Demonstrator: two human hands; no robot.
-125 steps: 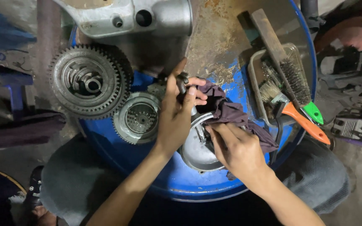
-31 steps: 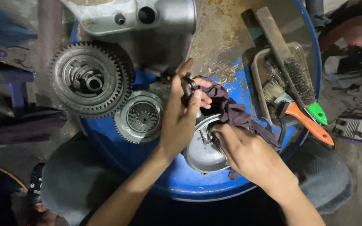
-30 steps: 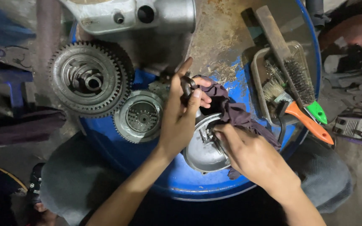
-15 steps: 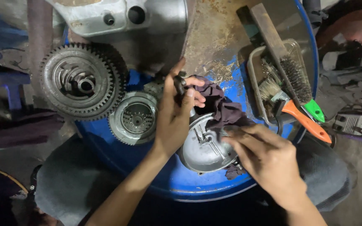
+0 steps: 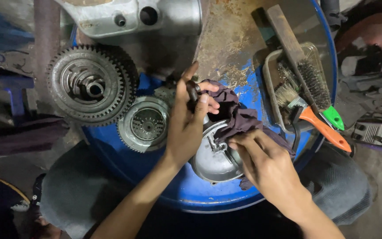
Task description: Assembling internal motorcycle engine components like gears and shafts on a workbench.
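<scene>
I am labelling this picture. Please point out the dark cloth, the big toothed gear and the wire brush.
dark cloth (image 5: 239, 117): head view, on the folds between both hands.
big toothed gear (image 5: 89, 84): head view, on its inner face.
wire brush (image 5: 312, 82): head view, on its bristles.

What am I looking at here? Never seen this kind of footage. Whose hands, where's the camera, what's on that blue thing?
There is no machine: one camera worn on a person's head looks down at their own two bare hands. The work surface is the rusty top of a blue drum. The left hand grips a small dark metal part against a dark purple rag. The right hand presses that rag onto a round silver metal cover. Left of the hands lie a large toothed gear and a smaller toothed hub; above them, a grey metal casing. To the right, a tray holds a wire brush and a paintbrush with an orange handle.
</scene>
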